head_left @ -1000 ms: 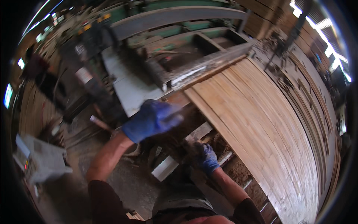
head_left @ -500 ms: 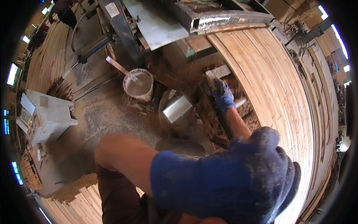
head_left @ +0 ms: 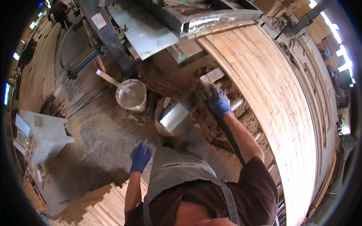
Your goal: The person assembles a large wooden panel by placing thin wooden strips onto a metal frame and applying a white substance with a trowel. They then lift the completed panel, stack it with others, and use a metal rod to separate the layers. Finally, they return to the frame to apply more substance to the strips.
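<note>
My left hand (head_left: 141, 155), in a blue glove, hangs low on the left beside my grey apron (head_left: 181, 165). Its fingers are loosely apart and hold nothing. My right hand (head_left: 219, 102), also blue-gloved, lies at the far end of a dark rail (head_left: 229, 132) with its fingers bent over the edge. A pale block (head_left: 212, 76) sits just beyond those fingers. To the right of this hand, long pale boards (head_left: 260, 75) lie side by side on the machine. Between my hands stands a round container (head_left: 161, 126) with a shiny rectangular piece (head_left: 174, 117) on it.
A bucket (head_left: 141, 106) of greyish liquid holds a wooden stick (head_left: 107, 78). At the left stands a grey control box (head_left: 47, 135) with lights. Stacked boards (head_left: 107, 205) lie at lower left. A steel frame (head_left: 218, 17) crosses the far side. Another person (head_left: 59, 13) stands far left.
My left hand has dropped from close in front of the camera, across my chest, to my left side. My right hand stays at the rail. The view has shifted slightly.
</note>
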Action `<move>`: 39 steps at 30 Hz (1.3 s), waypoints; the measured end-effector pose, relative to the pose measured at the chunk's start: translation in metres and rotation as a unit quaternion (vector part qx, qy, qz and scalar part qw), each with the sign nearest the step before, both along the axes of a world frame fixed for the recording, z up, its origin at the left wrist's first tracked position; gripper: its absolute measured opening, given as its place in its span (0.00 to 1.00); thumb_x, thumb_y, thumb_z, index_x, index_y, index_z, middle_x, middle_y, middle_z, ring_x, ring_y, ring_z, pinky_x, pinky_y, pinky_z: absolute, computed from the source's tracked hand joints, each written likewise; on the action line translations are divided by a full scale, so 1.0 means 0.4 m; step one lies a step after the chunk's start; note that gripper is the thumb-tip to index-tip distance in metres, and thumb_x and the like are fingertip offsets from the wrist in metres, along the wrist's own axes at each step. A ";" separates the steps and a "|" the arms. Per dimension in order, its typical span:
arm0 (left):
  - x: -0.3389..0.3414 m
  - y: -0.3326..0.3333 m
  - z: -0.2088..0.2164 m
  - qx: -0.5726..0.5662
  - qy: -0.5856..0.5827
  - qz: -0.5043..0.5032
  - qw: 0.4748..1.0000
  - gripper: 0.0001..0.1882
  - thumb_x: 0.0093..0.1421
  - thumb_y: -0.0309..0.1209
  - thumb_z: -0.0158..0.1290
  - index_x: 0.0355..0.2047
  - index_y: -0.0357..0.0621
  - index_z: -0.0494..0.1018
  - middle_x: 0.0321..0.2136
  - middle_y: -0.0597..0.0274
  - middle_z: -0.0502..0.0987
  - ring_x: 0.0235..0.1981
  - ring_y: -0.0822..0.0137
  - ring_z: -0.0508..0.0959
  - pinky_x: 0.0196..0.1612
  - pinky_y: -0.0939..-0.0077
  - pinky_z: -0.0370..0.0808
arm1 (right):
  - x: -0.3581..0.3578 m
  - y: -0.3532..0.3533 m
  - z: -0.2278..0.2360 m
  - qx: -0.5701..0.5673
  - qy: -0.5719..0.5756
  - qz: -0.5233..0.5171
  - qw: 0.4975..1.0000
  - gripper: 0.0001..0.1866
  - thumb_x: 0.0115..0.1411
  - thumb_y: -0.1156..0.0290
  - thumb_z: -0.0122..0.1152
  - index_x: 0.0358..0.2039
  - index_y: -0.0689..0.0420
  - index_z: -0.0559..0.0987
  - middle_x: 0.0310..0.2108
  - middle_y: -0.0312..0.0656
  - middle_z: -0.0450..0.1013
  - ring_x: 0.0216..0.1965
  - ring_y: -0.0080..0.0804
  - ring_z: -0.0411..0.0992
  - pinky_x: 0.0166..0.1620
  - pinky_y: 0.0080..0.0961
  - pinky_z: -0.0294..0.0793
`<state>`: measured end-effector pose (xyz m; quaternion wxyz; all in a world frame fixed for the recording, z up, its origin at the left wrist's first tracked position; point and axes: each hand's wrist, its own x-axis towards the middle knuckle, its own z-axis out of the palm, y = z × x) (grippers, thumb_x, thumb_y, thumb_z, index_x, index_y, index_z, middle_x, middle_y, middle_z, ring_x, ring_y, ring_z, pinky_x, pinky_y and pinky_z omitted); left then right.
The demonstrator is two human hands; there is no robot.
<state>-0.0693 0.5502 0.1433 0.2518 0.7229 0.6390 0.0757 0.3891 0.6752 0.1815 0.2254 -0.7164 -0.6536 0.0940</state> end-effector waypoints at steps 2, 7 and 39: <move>-0.163 -0.161 -0.261 -0.097 0.026 0.078 0.992 0.18 0.63 0.46 0.52 0.41 0.46 0.76 0.32 0.48 0.81 0.37 0.47 0.81 0.40 0.52 0.76 | -0.053 0.015 0.065 -0.049 -0.080 -0.002 0.996 0.32 0.58 0.59 0.59 0.62 0.54 0.68 0.57 0.55 0.70 0.56 0.57 0.69 0.58 0.49 0.70; -0.328 -0.444 -0.430 -0.444 -0.288 0.217 0.820 0.13 0.66 0.40 0.50 0.36 0.45 0.79 0.30 0.55 0.83 0.26 0.60 0.82 0.33 0.62 0.78 | -0.096 0.253 0.133 0.005 -0.073 0.075 0.995 0.33 0.57 0.55 0.60 0.61 0.55 0.68 0.58 0.52 0.70 0.59 0.55 0.68 0.58 0.49 0.70; 0.078 -0.553 -0.127 -0.447 -0.324 0.544 0.632 0.10 0.61 0.34 0.47 0.41 0.47 0.72 0.35 0.49 0.78 0.34 0.51 0.79 0.37 0.52 0.77 | -0.035 0.976 0.018 0.005 -0.187 0.162 0.969 0.15 0.58 0.58 0.56 0.39 0.52 0.83 0.40 0.48 0.80 0.42 0.50 0.79 0.43 0.49 0.78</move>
